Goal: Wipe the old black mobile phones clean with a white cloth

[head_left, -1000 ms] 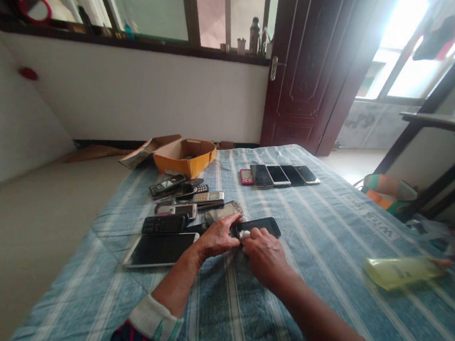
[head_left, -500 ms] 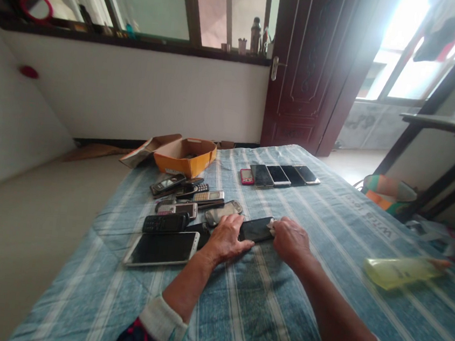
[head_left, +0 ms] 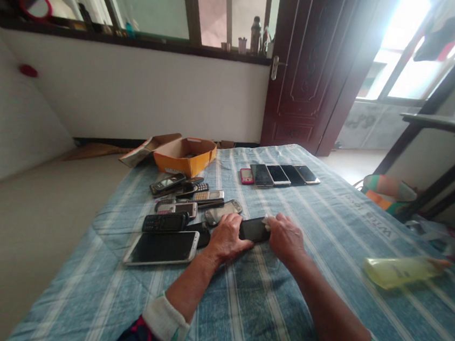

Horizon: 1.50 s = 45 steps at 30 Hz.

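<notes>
Between my hands a black smartphone (head_left: 254, 229) lies on the striped cloth, screen up. My left hand (head_left: 226, 238) grips its left end, thumb along the near edge and fingers at the far side. A small white tissue (head_left: 266, 223) is pinched in my right hand (head_left: 285, 236), pressed on the phone's right end. Just left of my left hand are a large white-framed phone (head_left: 162, 248), a black keypad phone (head_left: 165, 222) and a silver phone (head_left: 223, 212). My left fingers partly cover a dark phone (head_left: 201, 234) there.
Several old phones pile up before an open orange box (head_left: 185, 160). A row of smartphones (head_left: 279, 176) with a small pink phone (head_left: 246, 176) lies at the far side. To the right, a yellow bottle (head_left: 401, 272) rests on the striped cloth (head_left: 327, 230).
My right hand has slid slightly left along the black smartphone with the tissue. My left hand keeps its hold, nearly still.
</notes>
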Motion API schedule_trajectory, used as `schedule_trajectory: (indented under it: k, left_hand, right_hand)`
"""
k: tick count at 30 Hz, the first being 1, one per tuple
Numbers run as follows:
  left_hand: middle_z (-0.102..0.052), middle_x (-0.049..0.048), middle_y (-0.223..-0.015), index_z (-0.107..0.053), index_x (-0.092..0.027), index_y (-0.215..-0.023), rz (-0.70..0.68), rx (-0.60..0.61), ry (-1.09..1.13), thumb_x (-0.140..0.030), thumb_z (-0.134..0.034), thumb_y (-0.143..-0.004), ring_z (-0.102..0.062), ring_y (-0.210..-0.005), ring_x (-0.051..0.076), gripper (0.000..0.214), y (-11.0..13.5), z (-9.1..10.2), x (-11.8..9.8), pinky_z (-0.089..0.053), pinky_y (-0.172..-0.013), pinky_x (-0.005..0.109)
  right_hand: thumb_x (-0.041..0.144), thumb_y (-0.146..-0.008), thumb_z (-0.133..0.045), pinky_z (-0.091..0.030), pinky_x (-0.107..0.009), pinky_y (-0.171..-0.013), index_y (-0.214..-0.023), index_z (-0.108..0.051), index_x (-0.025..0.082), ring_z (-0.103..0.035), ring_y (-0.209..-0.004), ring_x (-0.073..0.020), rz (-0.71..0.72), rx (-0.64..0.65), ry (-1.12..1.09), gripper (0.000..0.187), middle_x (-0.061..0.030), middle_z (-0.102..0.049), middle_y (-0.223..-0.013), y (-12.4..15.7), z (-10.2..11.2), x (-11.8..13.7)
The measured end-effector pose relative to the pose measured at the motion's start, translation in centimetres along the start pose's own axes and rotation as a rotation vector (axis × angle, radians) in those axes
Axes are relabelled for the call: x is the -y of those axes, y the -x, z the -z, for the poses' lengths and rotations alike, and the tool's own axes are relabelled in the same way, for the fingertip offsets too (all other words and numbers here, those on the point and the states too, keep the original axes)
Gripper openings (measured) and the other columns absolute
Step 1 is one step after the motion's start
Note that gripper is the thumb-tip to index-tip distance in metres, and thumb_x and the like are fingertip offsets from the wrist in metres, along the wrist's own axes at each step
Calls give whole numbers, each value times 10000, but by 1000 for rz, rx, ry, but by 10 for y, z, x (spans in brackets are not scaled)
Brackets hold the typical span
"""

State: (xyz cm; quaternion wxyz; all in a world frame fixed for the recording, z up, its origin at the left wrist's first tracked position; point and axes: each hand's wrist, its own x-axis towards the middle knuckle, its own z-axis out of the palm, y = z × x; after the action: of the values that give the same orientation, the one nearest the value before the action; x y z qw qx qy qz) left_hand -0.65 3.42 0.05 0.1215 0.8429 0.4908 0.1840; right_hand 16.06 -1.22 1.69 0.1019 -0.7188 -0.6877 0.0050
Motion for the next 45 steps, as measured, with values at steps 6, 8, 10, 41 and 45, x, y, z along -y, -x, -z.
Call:
schedule_trajectory:
  k: [6,8,10,41,45]
  left_hand:
    - [-598,102,-1019,-564,-149,-985,35,-37,54,-303,-765,-600,-586,-985,278,461,1,-6,-1,-476,-843,355]
    - [-600,89,-987,-554,-161,-967,51,-41,65,-281,-740,-630,-604,-944,264,404,2,-7,-1,-483,-804,338]
    - [-603,79,-958,-547,-173,-942,70,-50,68,-239,-699,-668,-616,-920,252,320,3,-7,-2,-481,-783,324]
    - [-563,80,-1003,-549,-151,-1011,61,-102,152,-220,-736,-617,-606,-937,244,441,7,-13,-8,-496,-826,337]
    - [-561,85,-1005,-558,-142,-1019,71,-85,140,-222,-741,-629,-601,-945,246,438,7,-12,-9,-491,-826,329]
  right_hand:
    - [152,-933,-404,-344,-281,-732,-1017,-650,211,-516,-935,-203,68,-128,-22,267,-66,-610,-988,-4,-11,2]
    - [185,-947,-418,-345,-284,-771,-941,-649,203,-500,-941,-203,223,-143,-27,232,-65,-608,-984,-1,-16,17]
    - [208,-958,-418,-343,-294,-807,-929,-641,199,-493,-938,-203,346,-144,-28,225,-66,-609,-993,1,-19,30]
    - [186,-868,-444,-371,-207,-696,-1007,-715,232,-615,-871,-151,-130,-87,-316,308,-29,-703,-953,-33,-15,-31]
    - [212,-818,-487,-323,-215,-586,-799,-729,210,-603,-721,-143,-151,-44,-314,243,-17,-689,-747,-31,-10,-37]
